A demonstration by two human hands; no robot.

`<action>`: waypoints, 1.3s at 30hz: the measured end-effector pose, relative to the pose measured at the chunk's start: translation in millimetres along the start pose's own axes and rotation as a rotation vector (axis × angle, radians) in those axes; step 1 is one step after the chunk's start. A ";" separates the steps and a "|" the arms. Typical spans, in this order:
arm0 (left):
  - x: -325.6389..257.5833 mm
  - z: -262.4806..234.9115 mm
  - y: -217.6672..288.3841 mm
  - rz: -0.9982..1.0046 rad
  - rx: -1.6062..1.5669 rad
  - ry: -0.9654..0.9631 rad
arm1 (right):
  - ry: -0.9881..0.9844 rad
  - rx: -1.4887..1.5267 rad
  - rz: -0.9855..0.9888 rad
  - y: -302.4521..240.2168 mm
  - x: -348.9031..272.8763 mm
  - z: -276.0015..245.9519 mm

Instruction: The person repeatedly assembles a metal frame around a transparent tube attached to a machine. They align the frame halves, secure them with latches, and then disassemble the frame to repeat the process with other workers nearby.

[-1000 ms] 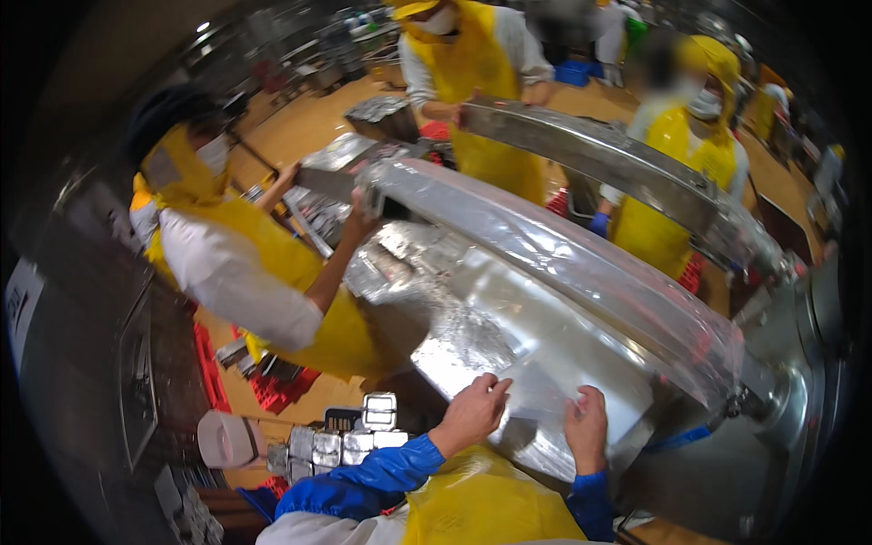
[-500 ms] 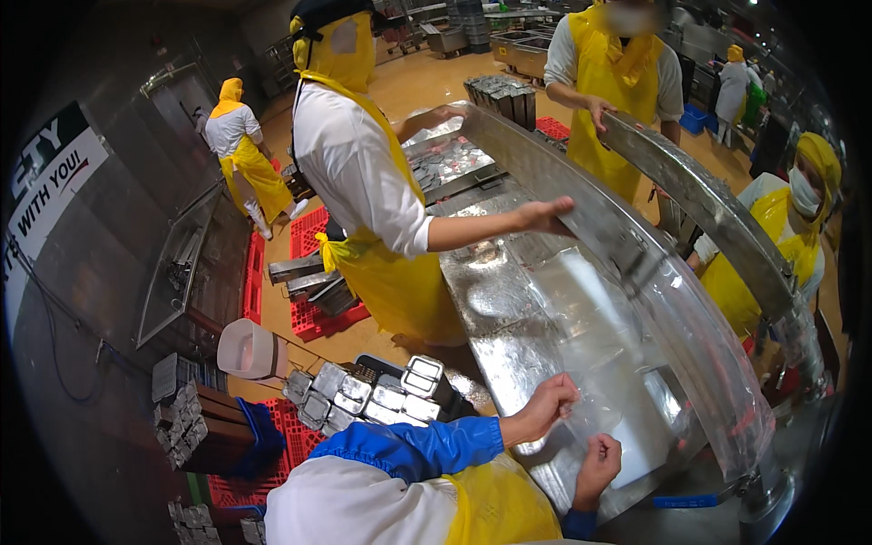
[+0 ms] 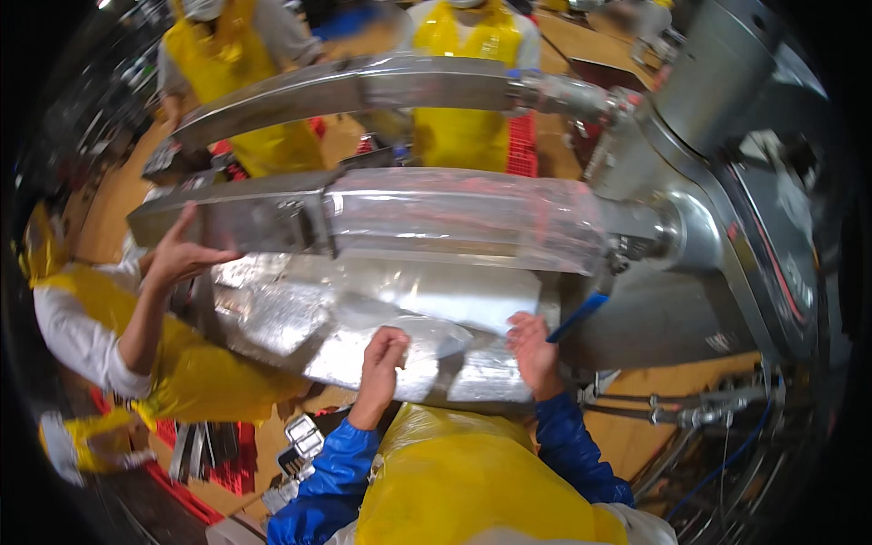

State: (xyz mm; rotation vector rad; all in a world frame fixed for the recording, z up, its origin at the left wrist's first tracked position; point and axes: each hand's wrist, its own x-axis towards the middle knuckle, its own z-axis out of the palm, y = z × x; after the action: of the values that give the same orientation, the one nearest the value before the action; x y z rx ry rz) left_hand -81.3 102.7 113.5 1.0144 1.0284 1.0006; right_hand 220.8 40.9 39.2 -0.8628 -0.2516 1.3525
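My left hand (image 3: 380, 371) is closed over the metal table (image 3: 272, 300), fingertips pinched on what looks like thin clear plastic film (image 3: 438, 334). To its right, my right hand (image 3: 534, 356) is raised, fingers loosely apart, close to a blue lever handle (image 3: 579, 316); nothing shows in it. Beyond both hands runs a long metal trough or tube (image 3: 236, 213). Its right part is wrapped in a clear plastic sleeve (image 3: 454, 218) with pinkish smears, ending at a metal pipe fitting (image 3: 649, 227). A white sheet (image 3: 481, 291) lies on the table.
A co-worker's hand (image 3: 177, 254) rests against the tube's left part. A second metal tube (image 3: 363, 91) runs farther back, with people in yellow aprons (image 3: 463, 118) behind it. A large machine column (image 3: 718, 82) stands right. Metal moulds (image 3: 304, 436) and red crates (image 3: 238, 459) are lower left.
My view has swung right, so the tubes now run across it and the machine shows. My hands have moved farther apart; my right fingers have spread. The co-worker's hand stays by the tube.
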 end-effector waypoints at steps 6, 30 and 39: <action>27.0 13.2 18.7 0.096 -0.062 0.073 | -0.056 -0.546 -0.708 -116.8 -34.0 25.5; 53.0 112.5 54.6 0.344 -0.043 -0.229 | -0.040 -0.634 -0.509 -133.4 -38.6 86.4; 49.9 117.1 53.5 0.351 0.047 -0.198 | -0.059 -0.618 -0.508 -130.5 -44.6 91.0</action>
State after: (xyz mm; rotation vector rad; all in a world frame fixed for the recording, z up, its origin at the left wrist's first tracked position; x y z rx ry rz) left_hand 33.6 142.2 179.0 1.3348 0.7267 1.1354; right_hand 250.6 39.5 201.7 -1.1679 -0.9049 0.8211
